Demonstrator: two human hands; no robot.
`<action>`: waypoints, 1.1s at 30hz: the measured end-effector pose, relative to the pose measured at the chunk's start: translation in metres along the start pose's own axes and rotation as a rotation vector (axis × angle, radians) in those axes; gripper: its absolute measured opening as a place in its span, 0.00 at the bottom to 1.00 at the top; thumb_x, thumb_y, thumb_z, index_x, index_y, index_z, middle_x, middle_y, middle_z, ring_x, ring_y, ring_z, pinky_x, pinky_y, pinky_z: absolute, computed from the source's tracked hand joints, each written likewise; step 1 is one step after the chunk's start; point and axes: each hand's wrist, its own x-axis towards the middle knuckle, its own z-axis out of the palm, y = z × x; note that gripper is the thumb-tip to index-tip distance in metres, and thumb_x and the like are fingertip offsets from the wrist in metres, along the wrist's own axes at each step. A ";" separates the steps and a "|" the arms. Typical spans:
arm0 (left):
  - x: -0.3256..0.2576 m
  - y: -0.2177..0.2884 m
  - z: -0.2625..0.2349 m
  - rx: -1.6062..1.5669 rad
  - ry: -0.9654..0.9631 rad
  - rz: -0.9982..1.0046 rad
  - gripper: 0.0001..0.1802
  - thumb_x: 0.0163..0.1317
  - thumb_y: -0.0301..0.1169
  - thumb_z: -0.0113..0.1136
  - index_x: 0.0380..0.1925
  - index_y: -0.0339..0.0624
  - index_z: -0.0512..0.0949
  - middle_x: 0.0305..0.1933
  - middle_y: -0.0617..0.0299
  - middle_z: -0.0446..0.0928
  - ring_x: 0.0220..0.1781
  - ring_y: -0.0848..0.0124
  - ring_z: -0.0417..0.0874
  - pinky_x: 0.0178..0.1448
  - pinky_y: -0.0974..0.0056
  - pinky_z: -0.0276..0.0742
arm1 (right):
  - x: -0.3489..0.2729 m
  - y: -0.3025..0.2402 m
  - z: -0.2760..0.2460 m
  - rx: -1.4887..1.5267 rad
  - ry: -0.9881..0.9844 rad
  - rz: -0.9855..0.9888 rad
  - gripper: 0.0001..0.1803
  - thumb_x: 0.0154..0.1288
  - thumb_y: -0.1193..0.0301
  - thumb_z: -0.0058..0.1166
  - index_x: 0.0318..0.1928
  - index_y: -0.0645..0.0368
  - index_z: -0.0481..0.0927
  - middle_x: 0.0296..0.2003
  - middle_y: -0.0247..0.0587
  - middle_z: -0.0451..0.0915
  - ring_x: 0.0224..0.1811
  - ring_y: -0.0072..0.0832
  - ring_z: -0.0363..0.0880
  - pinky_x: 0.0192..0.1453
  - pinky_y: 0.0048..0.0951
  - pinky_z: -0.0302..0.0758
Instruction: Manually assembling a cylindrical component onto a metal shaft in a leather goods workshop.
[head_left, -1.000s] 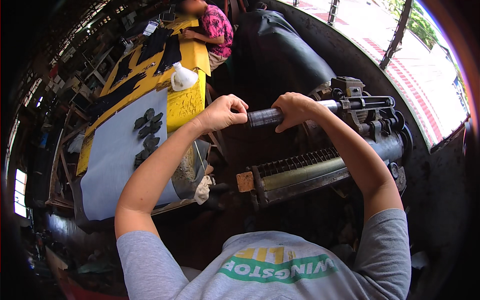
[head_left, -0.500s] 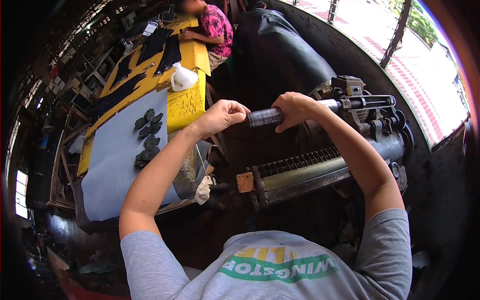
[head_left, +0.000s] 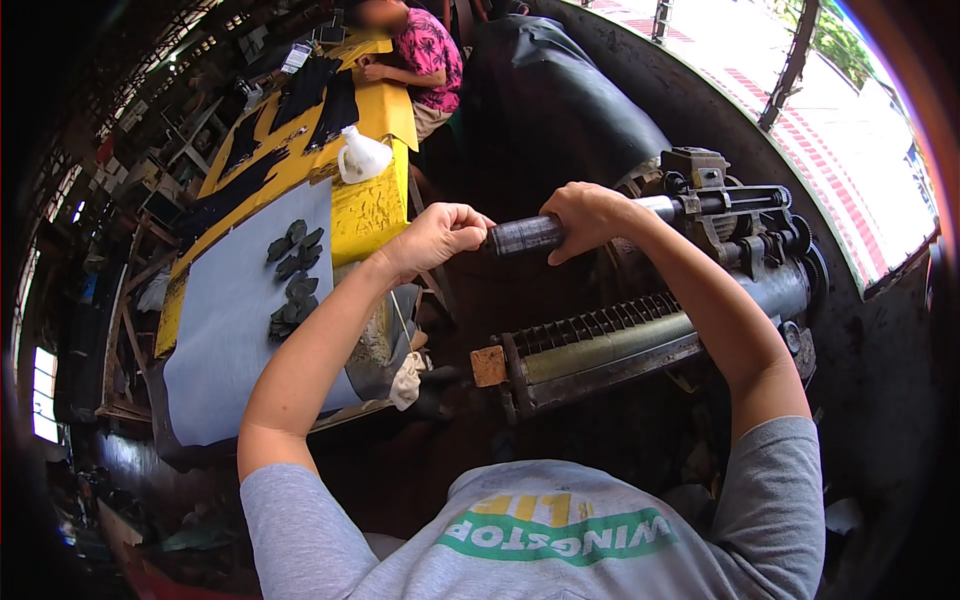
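Observation:
A dark metal cylinder with a scuffed surface sticks out to the left from a metal machine. My right hand curls over the top of the cylinder, with the thumb on its near side. At the cylinder's free left end, my left hand is closed in a pinch, fingertips against or very near the rim. Whatever may be between those fingers is too small or hidden to make out. Below both hands runs the machine's lower bed, with a row of thin metal fins and a brownish block at its left end.
To the left, a grey sheet with dark cut pieces covers part of a yellow-topped table. A white plastic jug stands there. A person in a pink shirt works at its far end. Black sheeting lies beyond the machine.
Both hands keep nearly the same pose at the cylinder. The left hand has shifted very slightly, and the whole view has moved a little.

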 end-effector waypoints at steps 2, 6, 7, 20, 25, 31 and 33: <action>0.001 0.000 0.000 0.009 -0.007 0.002 0.15 0.64 0.36 0.59 0.45 0.38 0.78 0.40 0.66 0.76 0.43 0.80 0.73 0.53 0.71 0.70 | -0.001 0.001 0.000 0.002 0.001 0.001 0.24 0.40 0.57 0.71 0.34 0.61 0.84 0.26 0.46 0.84 0.31 0.40 0.84 0.41 0.36 0.79; -0.001 0.000 0.002 -0.045 -0.004 0.004 0.14 0.64 0.37 0.59 0.43 0.39 0.77 0.44 0.65 0.75 0.43 0.80 0.73 0.53 0.72 0.71 | 0.000 0.001 0.001 -0.001 0.007 -0.004 0.23 0.40 0.57 0.71 0.34 0.61 0.84 0.25 0.46 0.84 0.31 0.39 0.84 0.41 0.36 0.79; -0.001 -0.001 0.003 -0.064 -0.004 0.013 0.13 0.64 0.37 0.59 0.42 0.39 0.77 0.45 0.65 0.75 0.43 0.79 0.73 0.53 0.72 0.71 | 0.000 0.001 0.002 0.000 0.006 -0.004 0.23 0.40 0.57 0.71 0.34 0.61 0.84 0.25 0.46 0.84 0.31 0.39 0.84 0.41 0.36 0.79; -0.005 -0.002 0.001 -0.158 0.045 0.032 0.13 0.65 0.35 0.61 0.44 0.39 0.78 0.48 0.63 0.79 0.47 0.79 0.77 0.53 0.71 0.74 | -0.004 -0.004 -0.002 -0.098 0.066 -0.073 0.27 0.41 0.53 0.71 0.37 0.60 0.84 0.27 0.45 0.84 0.33 0.39 0.84 0.43 0.35 0.79; -0.015 0.018 0.008 0.384 0.319 0.142 0.09 0.60 0.29 0.64 0.37 0.36 0.83 0.37 0.61 0.83 0.39 0.75 0.82 0.49 0.69 0.76 | -0.005 -0.003 -0.001 -0.088 0.084 -0.070 0.26 0.41 0.53 0.71 0.36 0.61 0.84 0.27 0.46 0.84 0.34 0.40 0.84 0.43 0.36 0.79; -0.019 0.031 0.024 0.797 0.367 0.421 0.06 0.53 0.25 0.65 0.31 0.35 0.84 0.32 0.56 0.80 0.38 0.62 0.82 0.46 0.63 0.76 | -0.005 -0.004 -0.004 -0.092 0.084 -0.047 0.26 0.41 0.53 0.71 0.36 0.60 0.84 0.27 0.45 0.84 0.34 0.40 0.84 0.44 0.36 0.79; -0.019 0.037 0.026 0.925 0.356 0.483 0.04 0.52 0.24 0.64 0.27 0.34 0.83 0.30 0.56 0.74 0.40 0.60 0.78 0.47 0.59 0.76 | -0.006 -0.004 -0.004 -0.103 0.079 -0.054 0.26 0.41 0.52 0.70 0.36 0.60 0.84 0.27 0.45 0.84 0.35 0.40 0.84 0.44 0.36 0.79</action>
